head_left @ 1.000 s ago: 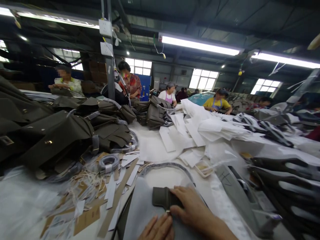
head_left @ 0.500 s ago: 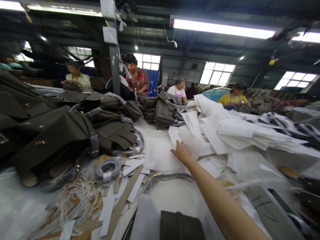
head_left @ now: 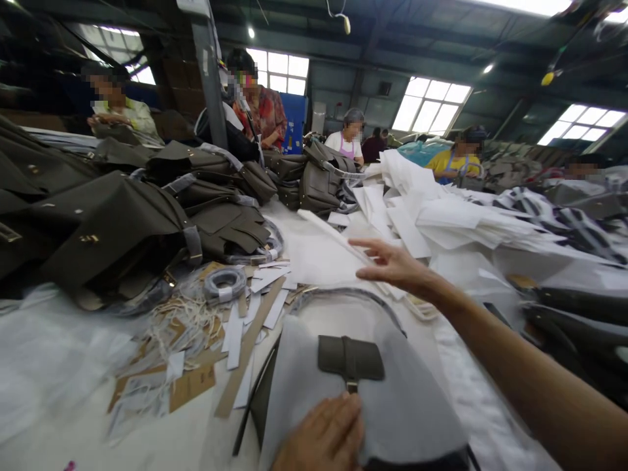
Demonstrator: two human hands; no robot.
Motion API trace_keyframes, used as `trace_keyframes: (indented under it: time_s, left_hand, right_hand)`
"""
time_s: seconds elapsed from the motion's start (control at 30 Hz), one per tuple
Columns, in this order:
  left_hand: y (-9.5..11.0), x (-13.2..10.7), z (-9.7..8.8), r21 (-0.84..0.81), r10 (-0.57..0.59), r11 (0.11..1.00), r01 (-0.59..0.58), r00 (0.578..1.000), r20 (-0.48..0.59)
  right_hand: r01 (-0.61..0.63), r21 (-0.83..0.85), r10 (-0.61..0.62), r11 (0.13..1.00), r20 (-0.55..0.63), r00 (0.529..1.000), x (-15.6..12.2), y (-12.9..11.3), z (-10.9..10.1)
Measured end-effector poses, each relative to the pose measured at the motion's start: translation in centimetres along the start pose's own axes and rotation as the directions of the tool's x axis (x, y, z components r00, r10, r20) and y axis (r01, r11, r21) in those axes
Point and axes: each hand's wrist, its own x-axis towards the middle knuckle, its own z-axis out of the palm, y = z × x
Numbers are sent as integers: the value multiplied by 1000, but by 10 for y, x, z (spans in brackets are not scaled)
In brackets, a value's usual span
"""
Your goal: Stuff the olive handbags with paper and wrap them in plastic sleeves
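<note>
A handbag (head_left: 407,392) lies in front of me, its body covered by greyish film or sheeting, with a dark olive flap piece (head_left: 324,356) and a small metal buckle at its strap. My left hand (head_left: 324,432) rests flat on the bag just below the buckle, fingers extended. Beyond the bag's wrapped handle (head_left: 338,292), my right hand (head_left: 392,265) has its fingers stretched and apart. It is over a narrow, folded-looking white sheet (head_left: 328,229); whether the fingertips touch it I cannot tell.
Dark olive bags (head_left: 122,229) are heaped at left. A pile of white sheets (head_left: 456,222) spreads at right. Loose strips (head_left: 235,340), tags with strings (head_left: 191,320) and a wrapped coil (head_left: 224,283) lie left of the bag. Several people work beyond a post (head_left: 209,78).
The view has tipped downward. My left hand has come into view on the bag. My right hand has drawn back from the sheet pile, and a narrow white sheet now lies slanted beneath it.
</note>
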Motion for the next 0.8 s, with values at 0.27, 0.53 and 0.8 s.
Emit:
trace_keyframes:
  time_s: [0.27, 0.53, 0.8]
  left_hand:
    - [19, 8, -27, -71, -196, 974, 215, 958, 209]
    - [32, 1, -23, 96, -212, 975, 200, 967, 140]
    - [34, 1, -30, 83, -147, 986, 142, 987, 66]
  right_hand:
    - [263, -443, -132, 857, 305, 943, -165, -38, 73]
    - [300, -720, -299, 626, 135, 945, -189, -5, 107]
    - [267, -757, -226, 597, 160, 961, -189, 3, 106]
